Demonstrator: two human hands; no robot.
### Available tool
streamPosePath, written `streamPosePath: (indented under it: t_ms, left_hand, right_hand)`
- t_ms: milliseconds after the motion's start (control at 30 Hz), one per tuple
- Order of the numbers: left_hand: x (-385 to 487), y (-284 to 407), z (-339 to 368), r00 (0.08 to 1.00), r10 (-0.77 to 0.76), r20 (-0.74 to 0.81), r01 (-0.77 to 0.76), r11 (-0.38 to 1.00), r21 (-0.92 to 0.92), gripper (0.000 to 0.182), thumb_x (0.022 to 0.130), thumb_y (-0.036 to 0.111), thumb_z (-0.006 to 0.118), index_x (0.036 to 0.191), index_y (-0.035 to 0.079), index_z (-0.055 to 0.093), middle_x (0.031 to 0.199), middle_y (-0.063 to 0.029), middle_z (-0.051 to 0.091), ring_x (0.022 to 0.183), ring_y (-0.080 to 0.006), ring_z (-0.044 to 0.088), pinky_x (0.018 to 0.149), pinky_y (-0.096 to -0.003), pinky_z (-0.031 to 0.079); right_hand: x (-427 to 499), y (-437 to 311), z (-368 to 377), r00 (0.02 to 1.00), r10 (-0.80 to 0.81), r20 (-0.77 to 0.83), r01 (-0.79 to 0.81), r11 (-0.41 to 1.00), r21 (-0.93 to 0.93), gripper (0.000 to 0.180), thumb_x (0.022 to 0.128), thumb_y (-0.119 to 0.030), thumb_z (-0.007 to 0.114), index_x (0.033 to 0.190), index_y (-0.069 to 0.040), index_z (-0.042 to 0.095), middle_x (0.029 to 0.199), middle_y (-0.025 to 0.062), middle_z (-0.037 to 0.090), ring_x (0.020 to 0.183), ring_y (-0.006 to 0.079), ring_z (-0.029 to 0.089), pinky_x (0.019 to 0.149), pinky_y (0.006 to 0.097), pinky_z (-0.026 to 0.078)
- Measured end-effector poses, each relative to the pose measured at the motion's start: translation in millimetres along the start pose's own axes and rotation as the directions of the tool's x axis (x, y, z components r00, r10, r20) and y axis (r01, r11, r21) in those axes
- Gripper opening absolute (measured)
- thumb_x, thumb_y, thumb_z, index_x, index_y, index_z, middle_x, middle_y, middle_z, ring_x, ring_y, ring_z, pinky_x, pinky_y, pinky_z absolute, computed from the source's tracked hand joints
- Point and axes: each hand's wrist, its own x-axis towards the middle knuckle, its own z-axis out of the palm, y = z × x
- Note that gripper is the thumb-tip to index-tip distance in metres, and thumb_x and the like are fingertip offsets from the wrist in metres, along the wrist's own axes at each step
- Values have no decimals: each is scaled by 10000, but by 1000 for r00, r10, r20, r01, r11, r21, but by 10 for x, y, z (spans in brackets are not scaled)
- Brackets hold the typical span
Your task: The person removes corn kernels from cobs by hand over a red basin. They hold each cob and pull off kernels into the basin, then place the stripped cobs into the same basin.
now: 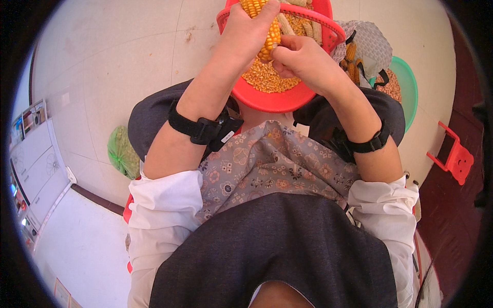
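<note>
My left hand (246, 32) is wrapped around an ear of yellow corn (274, 34), which it holds over a red plastic basket (275, 102). At the ear's lower end, the thumb and fingers of my right hand (304, 59) pinch the kernels. A few pale spots show on the cob there. Loose kernels (265, 79) lie in the basket below both hands. Stripped cobs (285, 25) rest on more kernels farther back. The basket's red handle (316, 16) arches behind my hands. The ear's top is cut off by the picture's edge.
Right of the basket, a patterned bag (371, 42) holds unshelled ears (351, 52). Beside it stands a green basin (410, 84) with pinkish kernels or nuts (391, 86). A tied green plastic bag (122, 152) is by my left knee. A small red chair (456, 158) stands at right.
</note>
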Motion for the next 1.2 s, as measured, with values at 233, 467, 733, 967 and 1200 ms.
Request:
streamPosePath:
  t_ms: [233,467,733,967,1200]
  left_hand:
    - [4,5,-18,999,36,41,-36,999,19,381,924,206,592,1159,-74,485,1032,-146,603,893,-179,607,740,-301,520]
    - [-10,-28,-21,989,138,-49,-109,918,381,434,929,235,584,1180,-93,452,1066,-170,588,924,-190,599,762,-304,509]
    - [-16,-8,-29,994,99,-48,-81,954,289,474,927,252,582,1211,-93,424,1079,-176,577,954,-210,585,816,-317,490]
    - [2,-89,-32,995,94,-19,-90,983,162,436,941,239,557,1206,-83,430,1071,-155,582,938,-181,581,798,-301,491]
    - [-16,-56,-42,994,112,6,-110,971,214,422,945,257,552,1181,-72,430,1070,-150,579,948,-181,574,810,-294,481]
  right_hand:
    - [38,31,0,999,33,-26,-32,999,29,165,854,-140,489,842,11,555,671,0,518,576,60,469,525,212,370]
    - [27,14,-1,998,59,-5,-59,997,59,144,859,-122,480,848,10,536,707,15,525,595,60,473,533,208,371]
    - [80,125,-8,995,77,-59,-64,979,193,246,871,-213,504,875,26,560,727,42,541,629,98,505,597,229,429]
    - [109,188,-21,997,65,-28,-59,981,182,259,872,-234,517,889,21,561,746,45,533,668,107,512,588,238,407]
    - [64,70,16,992,108,-67,-88,964,252,171,873,-183,503,877,-15,536,773,11,493,655,71,456,547,217,359]
